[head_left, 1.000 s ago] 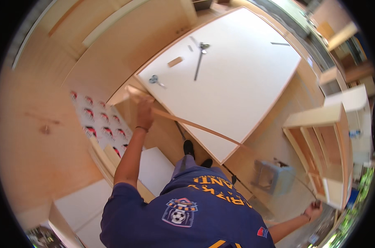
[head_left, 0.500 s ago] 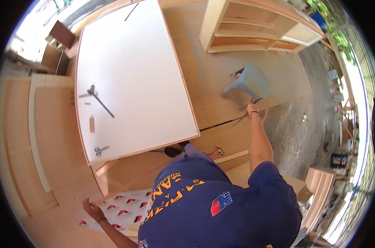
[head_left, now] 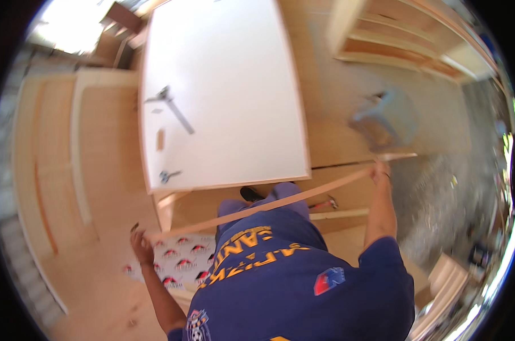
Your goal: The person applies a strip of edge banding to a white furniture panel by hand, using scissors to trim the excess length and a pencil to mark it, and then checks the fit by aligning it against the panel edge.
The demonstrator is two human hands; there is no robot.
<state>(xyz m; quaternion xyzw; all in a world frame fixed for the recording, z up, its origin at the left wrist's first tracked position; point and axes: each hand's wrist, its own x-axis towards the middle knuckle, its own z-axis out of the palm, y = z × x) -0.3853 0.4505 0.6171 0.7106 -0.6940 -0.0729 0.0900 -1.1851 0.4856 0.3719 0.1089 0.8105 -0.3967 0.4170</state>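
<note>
A long, thin wood-coloured strip (head_left: 280, 202) stretches in a slight bow across my lap, in front of my dark blue shirt. My right hand (head_left: 380, 170) is closed around it near its right end, and a short length sticks out past the fist. At the other end, my left hand (head_left: 140, 245) grips the strip, lower and farther left; its fingers are blurred. Just beyond the strip, a white-topped panel (head_left: 229, 113) with wooden edges carries a dark metal tool with a long handle (head_left: 175, 111), a small wooden block (head_left: 160, 140) and a small blue-grey tool (head_left: 167, 176).
A blue plastic stool (head_left: 391, 116) stands on the right, below an open wooden shelf unit (head_left: 405, 42). A hammer (head_left: 325, 203) lies near my knees. Wooden panels (head_left: 107, 153) lean or lie at the left, and a printed white sheet (head_left: 180, 258) is beside my left arm.
The strip now spans between both hands, with my left hand holding its end after being apart and open. My view has shifted, so the panel and stool appear farther right.
</note>
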